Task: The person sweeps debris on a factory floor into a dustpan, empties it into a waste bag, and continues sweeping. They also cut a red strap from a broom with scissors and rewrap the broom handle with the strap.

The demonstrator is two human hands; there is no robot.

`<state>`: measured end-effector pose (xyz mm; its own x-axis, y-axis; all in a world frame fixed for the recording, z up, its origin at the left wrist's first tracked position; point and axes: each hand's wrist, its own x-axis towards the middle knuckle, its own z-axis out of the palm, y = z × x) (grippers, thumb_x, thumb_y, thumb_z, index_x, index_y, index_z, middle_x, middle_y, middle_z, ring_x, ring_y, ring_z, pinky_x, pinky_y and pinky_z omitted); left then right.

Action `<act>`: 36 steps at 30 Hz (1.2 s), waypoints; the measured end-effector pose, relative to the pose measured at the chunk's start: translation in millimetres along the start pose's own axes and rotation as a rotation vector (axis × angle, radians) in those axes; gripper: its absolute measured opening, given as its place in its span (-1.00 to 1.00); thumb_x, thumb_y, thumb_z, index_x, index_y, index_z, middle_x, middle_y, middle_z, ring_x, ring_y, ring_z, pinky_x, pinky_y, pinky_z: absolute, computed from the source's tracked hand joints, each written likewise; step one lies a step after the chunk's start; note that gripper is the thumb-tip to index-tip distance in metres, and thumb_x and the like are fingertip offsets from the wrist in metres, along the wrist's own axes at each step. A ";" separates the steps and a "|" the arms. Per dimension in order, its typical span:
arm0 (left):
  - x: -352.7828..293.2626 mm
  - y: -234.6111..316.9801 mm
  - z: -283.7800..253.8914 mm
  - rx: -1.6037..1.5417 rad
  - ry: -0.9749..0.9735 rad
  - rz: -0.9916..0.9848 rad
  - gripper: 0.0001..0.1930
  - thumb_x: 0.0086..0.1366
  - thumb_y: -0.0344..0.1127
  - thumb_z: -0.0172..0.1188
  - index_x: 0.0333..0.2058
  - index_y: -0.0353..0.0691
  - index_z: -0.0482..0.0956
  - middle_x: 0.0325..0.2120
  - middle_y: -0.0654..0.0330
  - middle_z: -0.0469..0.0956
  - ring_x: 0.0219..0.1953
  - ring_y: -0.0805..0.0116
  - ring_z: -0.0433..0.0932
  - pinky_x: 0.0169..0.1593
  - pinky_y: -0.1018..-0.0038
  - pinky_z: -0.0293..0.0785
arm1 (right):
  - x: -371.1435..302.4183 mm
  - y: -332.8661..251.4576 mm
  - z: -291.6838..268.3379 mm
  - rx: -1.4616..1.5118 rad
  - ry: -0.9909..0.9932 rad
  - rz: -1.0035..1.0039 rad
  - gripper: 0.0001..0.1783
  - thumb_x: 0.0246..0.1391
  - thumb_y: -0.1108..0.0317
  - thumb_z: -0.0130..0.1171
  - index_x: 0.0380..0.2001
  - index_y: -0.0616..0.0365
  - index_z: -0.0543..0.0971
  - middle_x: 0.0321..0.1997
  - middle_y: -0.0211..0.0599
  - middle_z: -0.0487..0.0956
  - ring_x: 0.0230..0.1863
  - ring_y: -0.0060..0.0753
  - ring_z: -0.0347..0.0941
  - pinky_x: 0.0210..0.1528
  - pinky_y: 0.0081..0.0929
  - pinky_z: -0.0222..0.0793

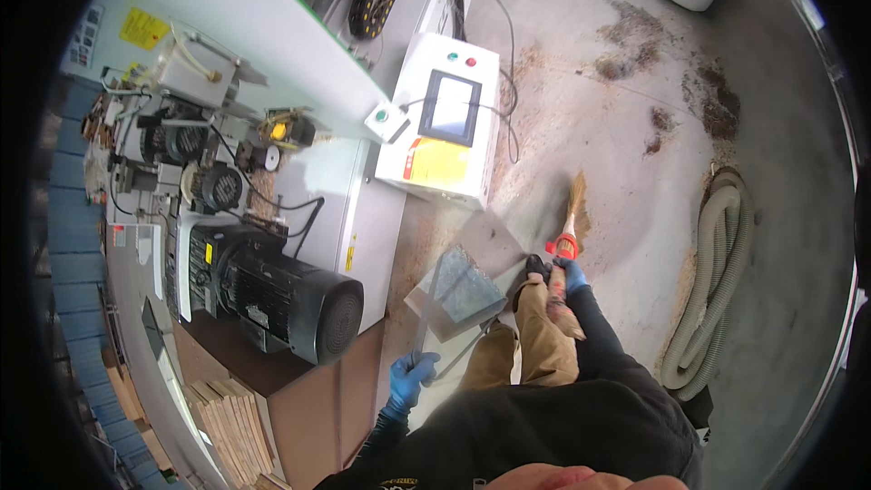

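Note:
My left hand [413,381], in a blue glove, is closed round a long grey handle that runs up beside a scuffed, flat-sided metal dustpan [464,289]. The dustpan is low over the floor in front of my legs, left of my feet. My right hand [573,276], also blue-gloved, grips a hand broom [566,243] near its red binding. Its straw-coloured bristles point away from me, at or just above the floor; contact is unclear. A patterned, reddish piece lies below that hand, and I cannot tell if it belongs to the broom.
A large machine with a black motor [286,299] fills the left side. Its white control box [445,122] juts out ahead. Sawdust and dark debris [717,100] lie on the floor. A coiled grey hose [712,281] is at right, and stacked boards [231,431] at lower left.

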<state>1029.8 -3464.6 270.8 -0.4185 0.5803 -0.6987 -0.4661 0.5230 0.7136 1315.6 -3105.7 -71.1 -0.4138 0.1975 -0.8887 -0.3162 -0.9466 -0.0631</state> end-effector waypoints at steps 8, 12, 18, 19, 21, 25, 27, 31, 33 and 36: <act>38.1 88.0 109.7 0.007 -0.108 0.155 -0.71 0.31 -0.25 0.21 -0.22 -0.39 0.74 -0.58 0.27 0.58 -0.58 0.53 0.48 -0.45 0.59 0.36 | -168.5 -99.4 -48.4 0.057 -0.151 -0.122 -0.71 0.15 0.26 0.17 -0.18 0.27 0.54 -0.26 0.00 0.66 -0.27 0.02 0.63 -0.06 -0.11 0.64; 76.5 136.8 206.0 0.021 -0.116 0.219 -0.70 0.33 -0.21 0.21 -0.33 -0.38 0.72 -0.60 0.24 0.57 -0.61 0.50 0.49 -0.48 0.57 0.38 | -207.8 -185.5 -73.8 -0.010 -0.084 -0.037 -0.63 0.12 0.40 0.14 -0.02 0.32 0.44 -0.10 0.10 0.65 -0.17 0.07 0.64 0.03 -0.03 0.64; 134.2 231.4 327.0 -0.008 -0.106 0.314 -0.71 0.36 -0.17 0.20 -0.41 -0.29 0.69 -0.61 0.33 0.55 -0.63 0.58 0.42 -0.52 0.60 0.30 | -244.7 -312.5 -80.2 -0.138 -0.056 -0.004 -0.55 0.08 0.48 0.13 0.05 0.35 0.36 -0.13 0.12 0.66 -0.16 0.08 0.66 -0.04 -0.01 0.66; 142.7 247.5 340.3 -0.039 -0.083 0.292 -0.70 0.36 -0.17 0.20 -0.44 -0.27 0.68 -0.60 0.32 0.56 -0.64 0.59 0.41 -0.52 0.60 0.29 | -245.3 -325.2 -77.6 -0.169 -0.037 -0.024 -0.54 0.07 0.48 0.13 0.05 0.35 0.36 -0.13 0.12 0.65 -0.17 0.08 0.67 -0.05 -0.01 0.66; 161.9 279.8 364.5 -0.090 -0.030 0.263 -0.69 0.37 -0.16 0.19 -0.49 -0.22 0.65 -0.59 0.29 0.59 -0.64 0.60 0.39 -0.53 0.61 0.27 | -240.6 -350.3 -70.3 -0.211 0.023 -0.072 -0.55 0.05 0.48 0.12 0.04 0.37 0.36 -0.15 0.12 0.65 -0.17 0.08 0.67 -0.06 -0.01 0.66; 209.2 344.8 404.9 -0.046 -0.043 0.331 -0.55 0.45 -0.17 0.00 -0.65 -0.18 0.45 -0.73 0.27 0.38 -0.44 0.39 0.58 0.08 0.29 0.42 | -222.5 -412.3 -45.3 -0.292 0.125 -0.136 -0.58 -0.01 0.48 0.11 -0.05 0.47 0.40 -0.22 0.13 0.66 -0.23 0.10 0.67 -0.12 0.00 0.66; 240.9 379.2 422.8 -0.028 -0.060 0.366 -0.51 0.48 -0.17 -0.06 -0.68 -0.19 0.40 -0.77 0.27 0.32 -0.36 0.31 0.66 0.27 0.18 0.47 | -212.9 -450.4 -25.4 -0.413 0.154 -0.156 -0.57 -0.03 0.47 0.13 -0.07 0.50 0.42 -0.25 0.14 0.66 -0.26 0.11 0.67 -0.15 0.00 0.65; 319.6 449.2 462.7 -0.106 -0.095 0.396 -0.54 0.50 -0.15 0.02 -0.62 -0.20 0.46 -0.63 0.20 0.53 -0.40 0.37 0.65 0.08 0.34 0.56 | -198.6 -530.7 22.2 -0.483 0.204 -0.235 -0.62 -0.02 0.52 0.14 -0.12 0.55 0.46 -0.24 0.14 0.67 -0.27 0.11 0.67 -0.16 0.00 0.64; 364.3 495.9 485.0 -0.111 -0.105 0.295 -0.56 0.49 -0.15 0.06 -0.60 -0.19 0.48 -0.57 0.18 0.59 -0.41 0.42 0.64 -0.06 0.46 0.59 | -190.0 -564.1 50.8 -0.423 0.232 -0.229 -0.68 -0.01 0.54 0.14 -0.17 0.56 0.48 -0.17 0.18 0.66 -0.22 0.12 0.68 -0.15 0.00 0.64; 421.8 565.6 516.9 0.001 -0.209 0.363 -0.62 0.43 -0.11 0.20 -0.56 -0.16 0.55 -0.53 0.20 0.66 -0.56 0.55 0.53 -0.50 0.63 0.31 | -177.4 -608.1 92.5 -0.411 0.201 -0.297 -0.75 0.02 0.54 0.11 -0.25 0.55 0.50 -0.19 0.23 0.65 -0.23 0.16 0.68 -0.16 0.05 0.65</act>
<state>992.6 -2601.4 406.4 -0.3885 0.8413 -0.3759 -0.3165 0.2613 0.9119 1502.3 -2541.6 166.9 -0.1731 0.4567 -0.8726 -0.0179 -0.8873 -0.4609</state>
